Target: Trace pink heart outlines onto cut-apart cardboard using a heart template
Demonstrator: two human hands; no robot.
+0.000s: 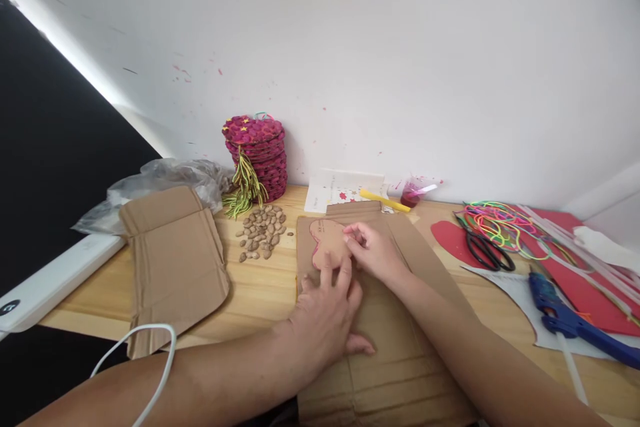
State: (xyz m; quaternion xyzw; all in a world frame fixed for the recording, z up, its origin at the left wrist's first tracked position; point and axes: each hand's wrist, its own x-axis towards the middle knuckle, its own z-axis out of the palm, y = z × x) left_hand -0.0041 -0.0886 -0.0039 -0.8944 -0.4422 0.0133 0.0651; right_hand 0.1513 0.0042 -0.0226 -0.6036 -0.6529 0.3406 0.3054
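A small cut-out cardboard shape with a pink edge (326, 240) lies on a flattened sheet of brown cardboard (395, 360) in front of me. My left hand (327, 310) rests flat on the sheet, its spread fingers pressing the near edge of the shape. My right hand (375, 252) sits at the shape's right edge with its fingers curled and pinched together, as if round a thin tool that I cannot make out.
A second cardboard piece (173, 260) lies at the left, with a heap of seeds (261, 232) and a stack of red woven discs (256, 155) behind. Scissors (483, 248), coloured bands (495, 220), red foam (585, 287) and a blue glue gun (570, 321) lie at the right.
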